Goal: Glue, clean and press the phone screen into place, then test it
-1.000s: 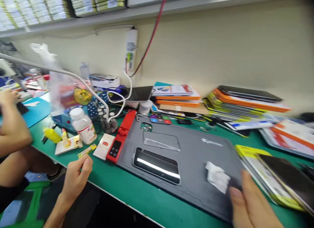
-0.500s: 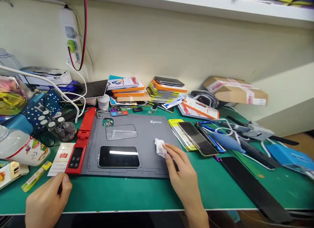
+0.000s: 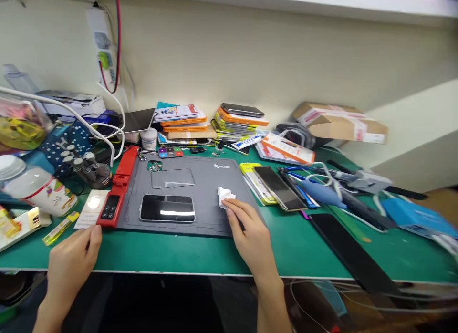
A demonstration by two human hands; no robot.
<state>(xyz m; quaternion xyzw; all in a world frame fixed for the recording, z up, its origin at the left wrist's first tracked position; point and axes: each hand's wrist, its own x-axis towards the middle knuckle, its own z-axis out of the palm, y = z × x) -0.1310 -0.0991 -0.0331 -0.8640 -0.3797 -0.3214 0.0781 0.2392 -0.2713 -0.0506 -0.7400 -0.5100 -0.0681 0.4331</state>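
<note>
My right hand (image 3: 248, 230) pinches a crumpled white tissue (image 3: 224, 196) against the right part of a grey work mat (image 3: 211, 218). My left hand (image 3: 73, 252) rests with curled fingers at the table's front edge, just below a red device with black buttons (image 3: 110, 210); whether it holds anything is hidden. Between the hands, a smartphone (image 3: 167, 208) lies on the mat with its dark screen up. Behind the phone is a clear glass screen panel with a dark rim (image 3: 172, 178), and a small green circuit board (image 3: 154, 166) sits at the mat's far left corner.
A bottle (image 3: 46, 187), a yellow lighter (image 3: 60, 228) and a cigarette pack (image 3: 93, 206) stand or lie at left. Another phone (image 3: 280, 187), a blue air blower (image 3: 322, 193) and a long black strip (image 3: 352, 252) lie at right. Stacked boxes (image 3: 184, 118) and a carton (image 3: 339, 123) line the wall.
The camera view has tilted down, so the table appears higher in the picture. The right hand still pinches the tissue on the mat. The left hand stays near the red device.
</note>
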